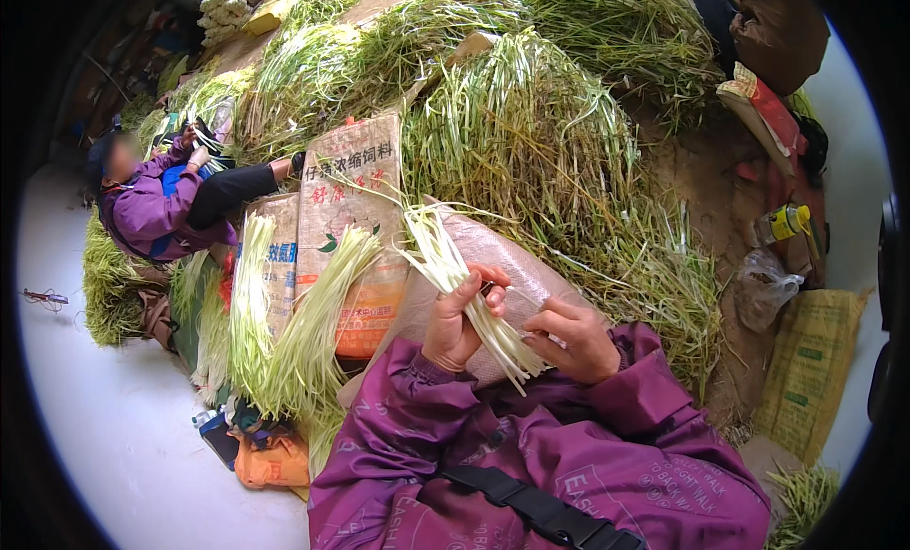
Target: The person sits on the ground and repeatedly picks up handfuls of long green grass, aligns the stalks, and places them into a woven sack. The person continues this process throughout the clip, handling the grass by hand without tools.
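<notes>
My left hand point(458, 319) holds a bundle of long, pale green-white vegetable stalks point(437, 255), which look like chives or garlic sprouts. Their thicker white ends fan out toward my right. Just right of the bundle, my right hand point(576, 340) has its thumb and fingers pinched on one thin pale strand point(525, 296). Under both hands a pinkish woven sack point(483, 244) lies across my lap. To the left, two sorted bunches of similar stalks, a near bunch point(313, 330) and a farther bunch point(250, 294), rest over printed feed sacks point(352, 166).
A large heap of untrimmed green and browned stalks point(526, 138) rises beyond my lap. Another person point(153, 195) in purple sits at left, handling stalks. At right lie a yellow-capped bottle point(782, 223), a plastic bag point(764, 283) and a yellow woven sack point(810, 372). An orange bag point(271, 461) lies lower left.
</notes>
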